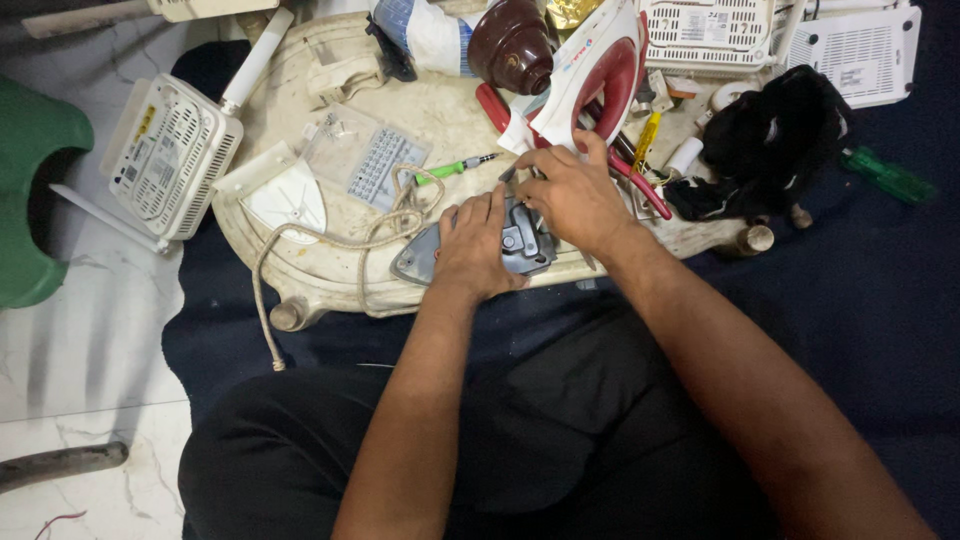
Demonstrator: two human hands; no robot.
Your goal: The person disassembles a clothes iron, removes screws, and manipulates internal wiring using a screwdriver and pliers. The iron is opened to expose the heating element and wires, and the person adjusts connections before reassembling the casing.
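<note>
A grey metal iron base (425,255) lies flat on a cream low table (300,275) in front of me. My left hand (472,248) presses down on top of it, fingers together. My right hand (572,190) is closed around a thin metal tool whose tip meets the base's upper end; what kind of tool it is I cannot tell. The iron's white and red shell (600,75) stands just behind my right hand. A beige cord (340,240) loops from the base toward the table's front edge.
A green-handled screwdriver (455,167), a clear plastic cover (365,160), red-handled pliers (640,180) and a black cloth (775,140) lie on the table. White router boxes (170,155) sit at left and at back right. A green stool (30,190) stands far left.
</note>
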